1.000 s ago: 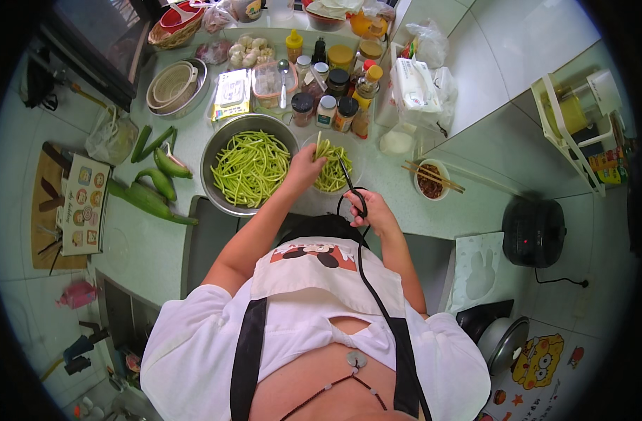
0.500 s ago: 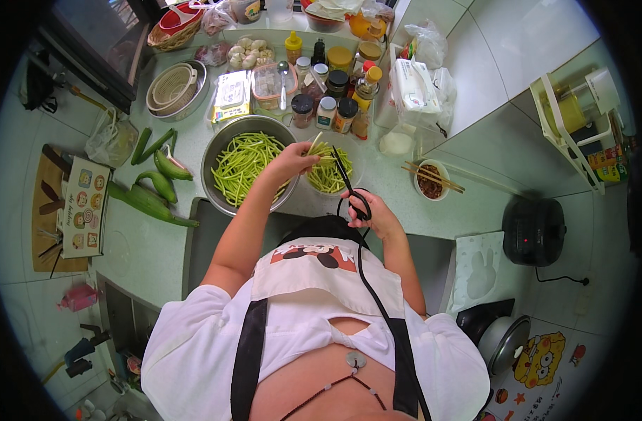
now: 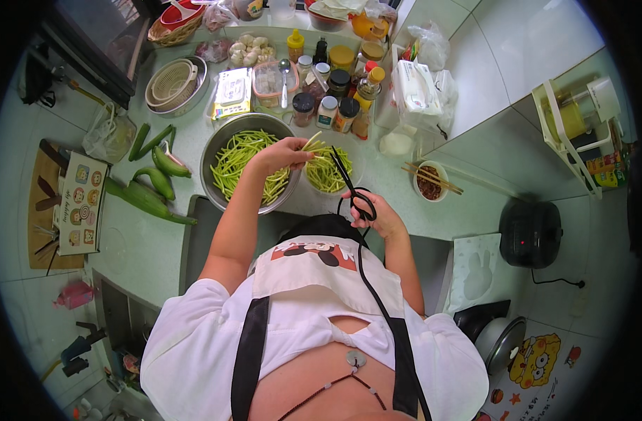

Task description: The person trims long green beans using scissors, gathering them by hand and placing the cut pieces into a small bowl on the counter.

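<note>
From the head camera, the left hand (image 3: 290, 156) pinches a few thin green stalks (image 3: 311, 142) between its thumb and fingers, over the right side of a big steel bowl (image 3: 249, 122). The right hand (image 3: 381, 216) is curled around the handles of black scissors (image 3: 342, 167), and the blades point up at the stalks. More cut green pieces (image 3: 238, 168) fill the steel bowl, and others lie in a clear bowl (image 3: 359, 158) just beside it. A small white bowl (image 3: 441, 195) with chopsticks (image 3: 449, 185) across it sits off to the right.
</note>
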### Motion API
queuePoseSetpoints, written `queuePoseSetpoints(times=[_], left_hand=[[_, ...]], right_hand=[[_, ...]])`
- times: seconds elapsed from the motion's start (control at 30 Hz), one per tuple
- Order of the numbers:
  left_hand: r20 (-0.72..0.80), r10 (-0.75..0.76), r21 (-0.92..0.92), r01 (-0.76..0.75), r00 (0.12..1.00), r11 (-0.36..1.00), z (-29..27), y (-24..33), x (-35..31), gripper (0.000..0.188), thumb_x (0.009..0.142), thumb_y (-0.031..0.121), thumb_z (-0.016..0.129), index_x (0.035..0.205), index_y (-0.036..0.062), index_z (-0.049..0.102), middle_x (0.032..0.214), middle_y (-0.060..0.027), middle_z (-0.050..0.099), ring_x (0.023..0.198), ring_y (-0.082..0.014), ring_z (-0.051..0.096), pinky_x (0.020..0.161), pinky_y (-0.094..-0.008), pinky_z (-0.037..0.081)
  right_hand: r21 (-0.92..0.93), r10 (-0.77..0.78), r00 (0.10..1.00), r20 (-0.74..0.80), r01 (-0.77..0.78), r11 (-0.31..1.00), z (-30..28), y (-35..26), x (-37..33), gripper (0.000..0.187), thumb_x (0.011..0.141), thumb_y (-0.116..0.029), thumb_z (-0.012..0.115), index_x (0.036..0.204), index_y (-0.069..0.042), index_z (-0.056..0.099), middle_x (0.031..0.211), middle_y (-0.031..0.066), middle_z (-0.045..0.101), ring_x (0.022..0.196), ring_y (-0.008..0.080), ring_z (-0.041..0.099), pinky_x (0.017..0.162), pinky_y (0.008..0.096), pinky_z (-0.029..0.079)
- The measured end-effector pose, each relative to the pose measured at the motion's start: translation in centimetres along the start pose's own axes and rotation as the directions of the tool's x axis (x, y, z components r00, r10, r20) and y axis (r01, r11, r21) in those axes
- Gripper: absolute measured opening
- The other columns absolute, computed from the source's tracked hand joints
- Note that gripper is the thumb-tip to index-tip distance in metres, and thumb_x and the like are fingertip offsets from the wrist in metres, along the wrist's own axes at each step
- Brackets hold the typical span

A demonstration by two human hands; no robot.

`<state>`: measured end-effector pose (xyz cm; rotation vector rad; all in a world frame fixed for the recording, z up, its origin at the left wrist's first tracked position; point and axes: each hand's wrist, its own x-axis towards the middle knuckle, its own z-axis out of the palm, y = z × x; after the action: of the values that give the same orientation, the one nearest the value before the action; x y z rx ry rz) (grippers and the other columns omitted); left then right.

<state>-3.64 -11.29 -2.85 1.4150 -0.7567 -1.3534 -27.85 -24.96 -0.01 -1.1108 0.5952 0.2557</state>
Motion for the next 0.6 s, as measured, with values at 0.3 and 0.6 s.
queuePoseSetpoints(times=[0.3, 0.6], left_hand=[[-0.016, 0.004, 0.017, -0.003, 1.000, 1.000, 1.6, -0.3, 0.7, 0.018, 0.082, 0.021, 0.055, 0.083, 0.0025, 0.054, 0.058, 0.0016, 0.047, 0.050, -0.0064, 0.042, 0.046, -0.0210, 0.032], [-0.141, 0.030, 0.068, -0.021, 0.990, 0.997, 1.5, -0.9, 1.5, 0.016, 0.084, 0.016, 0.052, 0.092, 0.0022, 0.054, 0.060, 0.0020, 0.048, 0.052, -0.0059, 0.043, 0.048, -0.0200, 0.035]], right_hand=[[-0.026, 0.000, 0.999, -0.051, -0.001, 1.000, 0.3, -0.1, 0.5, 0.025, 0.083, -0.027, 0.054, 0.099, -0.007, 0.055, 0.057, -0.0024, 0.046, 0.040, 0.0059, 0.040, 0.046, 0.0225, 0.043], [-0.074, -0.026, 0.993, -0.118, 0.017, 0.997, 0.0, 0.6, 1.1, 0.023, 0.082, -0.025, 0.057, 0.096, -0.007, 0.056, 0.056, -0.0023, 0.046, 0.039, 0.0051, 0.040, 0.043, 0.0214, 0.042]])
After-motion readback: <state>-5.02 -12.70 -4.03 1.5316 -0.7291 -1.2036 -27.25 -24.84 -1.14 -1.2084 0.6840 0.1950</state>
